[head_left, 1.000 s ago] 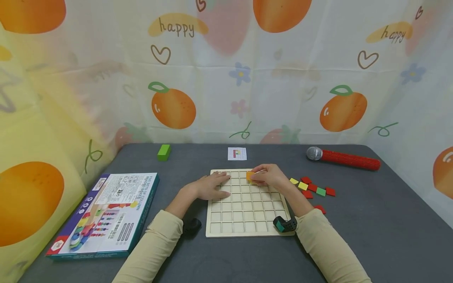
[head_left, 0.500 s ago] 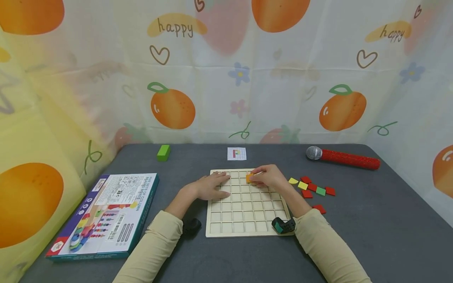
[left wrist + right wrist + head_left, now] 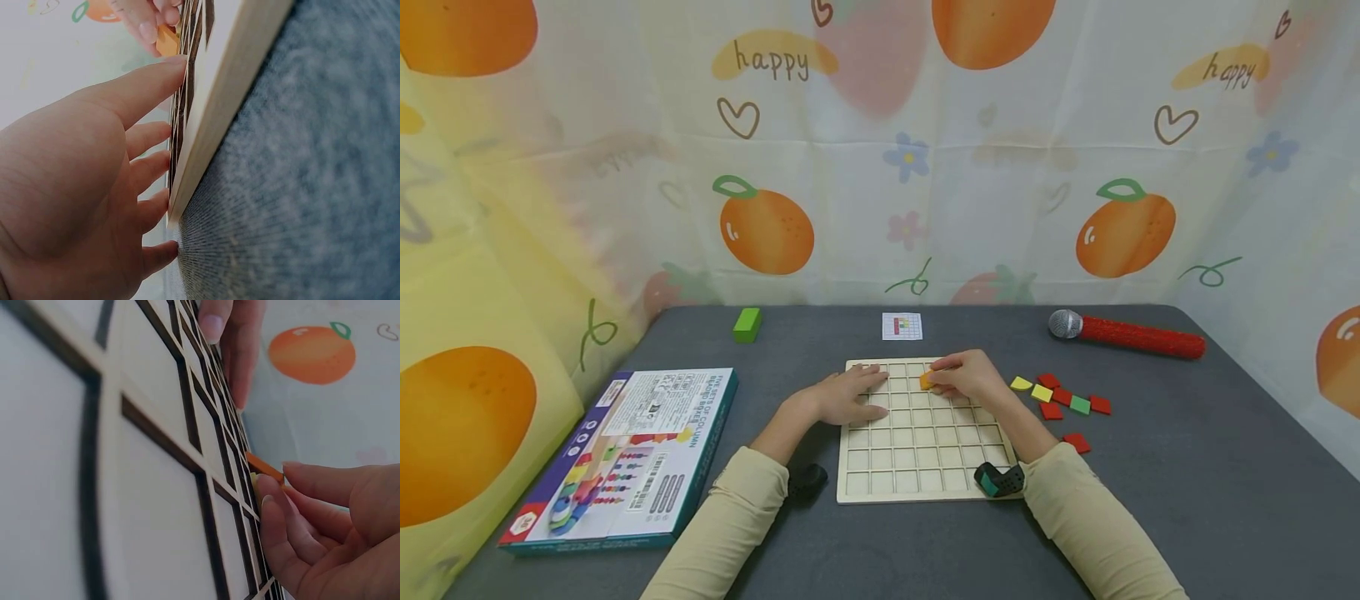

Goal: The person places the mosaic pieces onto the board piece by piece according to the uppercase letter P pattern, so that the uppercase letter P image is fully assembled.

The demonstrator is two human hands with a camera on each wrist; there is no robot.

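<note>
A square wooden grid board [image 3: 904, 458] lies on the dark table. My left hand [image 3: 848, 394] rests at its left edge, with fingers spread; the left wrist view shows the thumb and fingertips on the board and its rim. Over the far part of the grid, my right hand [image 3: 972, 375] pinches an orange square tile [image 3: 926, 382] between thumb and fingers. In the right wrist view, the orange tile [image 3: 265, 467] stands tilted with its lower edge at the grid. A bit of yellow [image 3: 254, 486] shows by the fingertips, mostly hidden behind them.
Several loose red, yellow and green tiles [image 3: 1062, 397] lie right of the board. A small grid card [image 3: 902, 326] and a green block [image 3: 747, 325] lie behind it. A red microphone [image 3: 1127, 335] is at back right, a flat box [image 3: 625, 458] at left.
The orange tile in my right hand has tilted and shifted slightly toward me and lower. My left hand keeps its place on the board.
</note>
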